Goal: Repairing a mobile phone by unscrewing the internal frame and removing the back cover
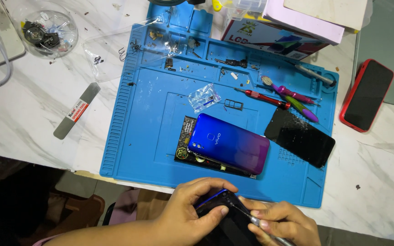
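My left hand (196,205) grips a dark phone frame with a blue edge (220,202) at the bottom of the head view, below the blue work mat (137,136). My right hand (281,223) holds a thin metal tool (257,222) whose tip touches that frame. On the mat lies a blue-to-purple phone back cover (229,142), resting over an opened phone body with exposed parts (185,139). A cracked black screen panel (299,136) lies to its right.
A red screwdriver (263,96), purple and green brush tools (295,100), a small plastic bag (204,97) and a SIM tray (233,105) lie on the mat. A red-cased phone (366,94), a grey opening tool (77,110), a round parts dish (46,32) and boxes (288,32) surround it.
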